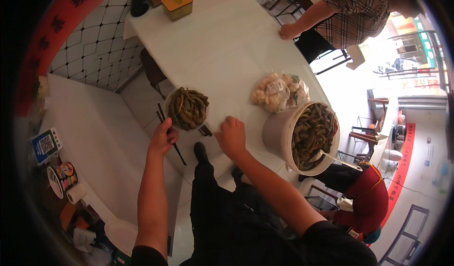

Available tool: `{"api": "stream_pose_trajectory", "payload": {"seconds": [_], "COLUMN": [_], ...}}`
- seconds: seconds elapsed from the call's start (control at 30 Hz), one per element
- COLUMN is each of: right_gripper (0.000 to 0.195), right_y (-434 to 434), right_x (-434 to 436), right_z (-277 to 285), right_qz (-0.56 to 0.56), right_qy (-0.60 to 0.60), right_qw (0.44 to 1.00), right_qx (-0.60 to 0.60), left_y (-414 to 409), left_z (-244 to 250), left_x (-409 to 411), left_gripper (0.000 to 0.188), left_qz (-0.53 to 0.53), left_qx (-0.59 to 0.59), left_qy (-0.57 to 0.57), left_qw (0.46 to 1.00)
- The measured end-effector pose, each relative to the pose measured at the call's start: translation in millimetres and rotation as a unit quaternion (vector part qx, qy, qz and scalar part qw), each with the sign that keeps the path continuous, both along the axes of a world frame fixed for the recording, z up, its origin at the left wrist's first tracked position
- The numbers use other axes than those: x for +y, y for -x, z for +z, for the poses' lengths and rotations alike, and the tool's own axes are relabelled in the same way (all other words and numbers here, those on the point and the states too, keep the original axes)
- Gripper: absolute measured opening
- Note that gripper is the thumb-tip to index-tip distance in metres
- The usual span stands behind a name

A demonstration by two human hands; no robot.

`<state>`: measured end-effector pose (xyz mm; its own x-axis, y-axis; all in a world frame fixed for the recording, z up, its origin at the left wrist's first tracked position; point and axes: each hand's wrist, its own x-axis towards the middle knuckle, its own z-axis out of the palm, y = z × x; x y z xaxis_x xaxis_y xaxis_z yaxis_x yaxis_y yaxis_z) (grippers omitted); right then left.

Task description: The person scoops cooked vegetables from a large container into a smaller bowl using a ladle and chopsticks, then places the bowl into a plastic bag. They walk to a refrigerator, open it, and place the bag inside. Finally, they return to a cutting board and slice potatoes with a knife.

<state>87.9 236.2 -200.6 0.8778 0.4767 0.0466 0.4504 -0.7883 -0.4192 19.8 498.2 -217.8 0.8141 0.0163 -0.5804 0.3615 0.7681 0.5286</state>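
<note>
My left hand point(164, 136) grips a pair of dark chopsticks point(180, 154) and the near rim of a clear round plastic tub point(188, 108) heaped with dark green pickled peppers or similar vegetables. To its right, my right hand point(231, 137) is curled above the table edge; its fingertips are partly hidden, and whether it holds anything cannot be told. A faint clear round lid point(227, 110) seems to lie on the table just beyond it. Farther right stands a large white plastic bucket point(278, 135), full of the same vegetables, with a pale long-handled spoon point(340, 160) in it.
Plastic bags of pale peeled vegetables point(272, 93) sit behind the bucket on the white table point(220, 35). Yellow-lidded boxes point(177, 5) stand at its far end. One person leans a hand on the table at upper right; another, in red, bends at lower right. A counter lies left.
</note>
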Motion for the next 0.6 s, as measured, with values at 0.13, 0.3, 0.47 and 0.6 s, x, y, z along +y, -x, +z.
{"api": "stream_pose_trajectory", "payload": {"seconds": [0.13,0.3,0.47,0.6], "right_gripper": [0.017,0.008,0.009,0.008], "right_y": [36,49,57,70], "right_x": [-18,-40,-74,-72], "right_z": [-17,13,73,102], "right_qz": [-0.05,0.041,0.022,-0.173], "right_qy": [0.004,0.035,-0.085,-0.256], "right_qw": [0.999,0.996,0.996,0.935], "right_qx": [0.021,-0.077,0.007,0.172], "left_y": [-23,-20,-37,-35], "left_z": [-6,-28,-27,-41], "left_x": [-5,-6,-16,-6], "left_gripper": [0.029,0.03,0.036,0.037], "left_qz": [-0.002,-0.034,-0.068,-0.111], "left_qx": [0.037,0.017,-0.013,-0.031], "left_qy": [-0.026,0.002,-0.02,-0.01], "left_qw": [0.999,0.999,0.997,0.993]}}
